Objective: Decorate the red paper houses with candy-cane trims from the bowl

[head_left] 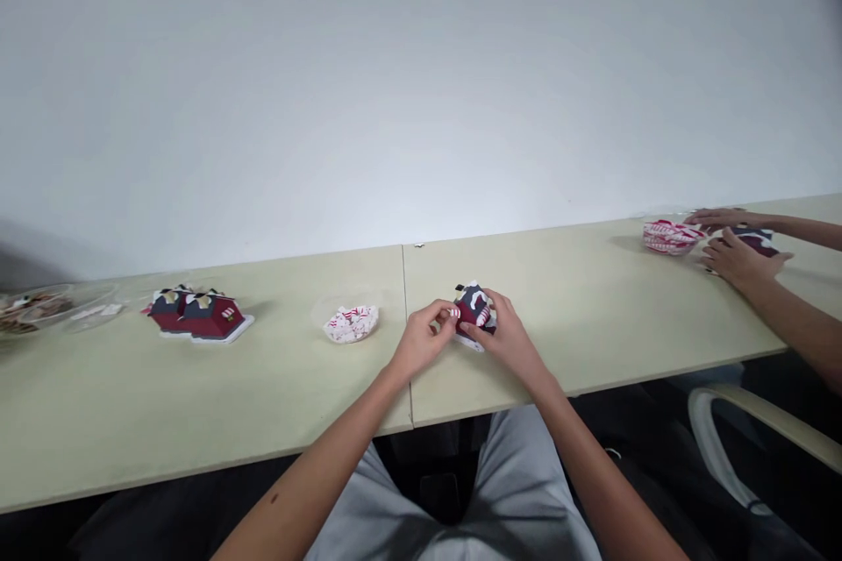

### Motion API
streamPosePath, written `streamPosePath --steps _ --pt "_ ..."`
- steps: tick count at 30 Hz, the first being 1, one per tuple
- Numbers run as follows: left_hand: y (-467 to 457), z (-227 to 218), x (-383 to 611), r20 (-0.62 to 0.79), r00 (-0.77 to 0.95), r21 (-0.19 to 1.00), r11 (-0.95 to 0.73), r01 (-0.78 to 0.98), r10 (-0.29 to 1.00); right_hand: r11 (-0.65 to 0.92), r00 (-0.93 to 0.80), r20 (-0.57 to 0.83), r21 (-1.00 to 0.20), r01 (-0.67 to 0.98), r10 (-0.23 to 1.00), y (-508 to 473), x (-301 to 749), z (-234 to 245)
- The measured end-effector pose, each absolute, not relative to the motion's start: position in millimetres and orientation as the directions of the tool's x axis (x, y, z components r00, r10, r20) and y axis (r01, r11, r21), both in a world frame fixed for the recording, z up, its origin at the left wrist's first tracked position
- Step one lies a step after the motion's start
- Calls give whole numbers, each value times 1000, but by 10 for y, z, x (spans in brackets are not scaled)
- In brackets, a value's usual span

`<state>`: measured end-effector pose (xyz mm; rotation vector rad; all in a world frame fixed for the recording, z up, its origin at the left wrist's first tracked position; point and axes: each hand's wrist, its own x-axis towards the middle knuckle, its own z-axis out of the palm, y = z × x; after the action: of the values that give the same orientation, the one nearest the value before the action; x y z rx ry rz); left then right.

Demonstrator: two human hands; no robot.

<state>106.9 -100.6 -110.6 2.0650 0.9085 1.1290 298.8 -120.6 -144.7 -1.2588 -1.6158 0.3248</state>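
Two hands close on a small red-and-navy paper house [474,308], which stands on the pale table [592,316] directly between them: the left hand [424,337] pinches a striped paper strip [454,312] at its left side; the right hand [510,342] clasps its right side.

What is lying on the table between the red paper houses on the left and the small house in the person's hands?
In the head view, a clear dish holding red-and-white paper pieces lies there.
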Motion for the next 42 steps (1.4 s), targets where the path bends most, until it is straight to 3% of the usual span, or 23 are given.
streamPosePath --steps 10,42 --pt "-1066 -1193 1051 417 498 824 -547 146 761 454 23 540 -728 514 841 -1228 3021 -1494" --pt "-1004 -1225 1048 397 422 812 -526 253 815 444 21 544 -705 554 839 -1287 3003 -1475"
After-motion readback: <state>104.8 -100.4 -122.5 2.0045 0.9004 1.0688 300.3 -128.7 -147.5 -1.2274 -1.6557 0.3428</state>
